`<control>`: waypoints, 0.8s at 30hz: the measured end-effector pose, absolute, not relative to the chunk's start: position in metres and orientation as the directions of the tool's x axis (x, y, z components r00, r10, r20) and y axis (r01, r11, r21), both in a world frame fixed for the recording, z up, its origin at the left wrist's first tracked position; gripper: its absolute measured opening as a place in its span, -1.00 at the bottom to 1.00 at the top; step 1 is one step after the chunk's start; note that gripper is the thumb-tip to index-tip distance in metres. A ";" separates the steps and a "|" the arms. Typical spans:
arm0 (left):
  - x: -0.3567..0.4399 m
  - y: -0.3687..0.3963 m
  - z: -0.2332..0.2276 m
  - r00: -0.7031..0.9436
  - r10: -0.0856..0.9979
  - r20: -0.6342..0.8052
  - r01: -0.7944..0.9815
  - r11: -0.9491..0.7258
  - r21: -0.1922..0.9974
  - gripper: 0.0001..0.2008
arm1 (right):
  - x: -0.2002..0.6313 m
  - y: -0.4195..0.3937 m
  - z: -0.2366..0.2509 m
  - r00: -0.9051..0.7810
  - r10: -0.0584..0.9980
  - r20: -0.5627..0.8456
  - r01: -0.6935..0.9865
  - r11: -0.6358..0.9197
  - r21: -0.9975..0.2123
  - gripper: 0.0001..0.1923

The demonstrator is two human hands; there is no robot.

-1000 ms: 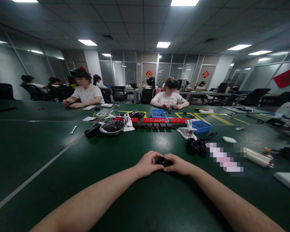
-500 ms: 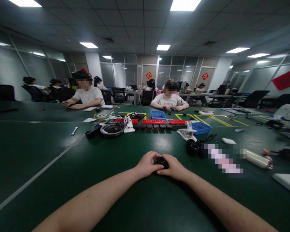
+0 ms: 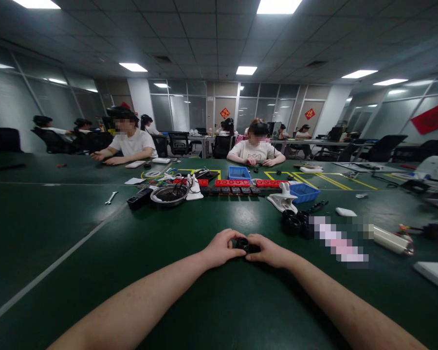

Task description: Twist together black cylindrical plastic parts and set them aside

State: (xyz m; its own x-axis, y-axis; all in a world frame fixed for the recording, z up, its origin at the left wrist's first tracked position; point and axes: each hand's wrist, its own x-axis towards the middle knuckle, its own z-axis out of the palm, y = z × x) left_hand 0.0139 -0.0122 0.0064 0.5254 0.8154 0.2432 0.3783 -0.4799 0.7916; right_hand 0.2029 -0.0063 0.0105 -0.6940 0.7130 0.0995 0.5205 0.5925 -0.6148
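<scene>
A small black round part (image 3: pixel 242 244) with a hollow, ring-like top stands upright at the green tabletop in front of me. Its left side is gripped by my left hand (image 3: pixel 222 249), thumb in front and fingers curled behind. On the other side, the fingertips and thumb of my right hand (image 3: pixel 269 250) close about its right edge. Something dark shows between that thumb and fingers; whether it belongs to the same part I cannot tell. Several similar black round parts (image 3: pixel 292 222) lie to the right, beyond my right hand.
Beyond my hands are a round black-and-silver dish (image 3: pixel 170 195), a white clip stand (image 3: pixel 282 198), red power strips (image 3: pixel 232 183) and a blue basket (image 3: pixel 305 194). A wrench (image 3: pixel 111 198) lies left; a cream cylinder (image 3: pixel 391 240) lies right. Two people sit across the table.
My right hand has shifted slightly right, its fingers uncovering more of the black round part. My left hand keeps its hold in nearly the same place.
</scene>
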 end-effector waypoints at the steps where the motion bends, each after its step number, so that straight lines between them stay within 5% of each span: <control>1: 0.014 -0.012 0.006 0.524 0.817 0.242 0.380 -0.478 0.792 -0.67 | 0.203 -0.006 0.011 -0.692 0.715 0.100 0.519 0.590 -0.619 -0.74; 10: 0.019 -0.017 0.006 0.437 0.860 0.264 0.477 -0.471 0.742 -0.69 | 0.195 -0.009 0.003 -0.494 0.866 0.078 0.628 0.418 -0.657 -0.77; 16: 0.026 -0.019 -0.004 0.248 0.905 0.346 0.567 -0.425 0.705 -0.72 | 0.173 -0.020 -0.003 -0.211 0.955 0.210 0.902 0.273 -0.333 -0.76; 19: 0.025 -0.016 -0.005 0.256 0.908 0.332 0.546 -0.419 0.726 -0.71 | 0.166 -0.026 -0.001 -0.208 0.940 0.272 0.948 0.262 -0.182 -0.73; 24: 0.017 -0.013 0.000 0.386 0.888 0.251 0.459 -0.421 0.782 -0.70 | 0.176 -0.024 0.002 -0.389 0.887 0.248 0.830 0.454 -0.323 -0.58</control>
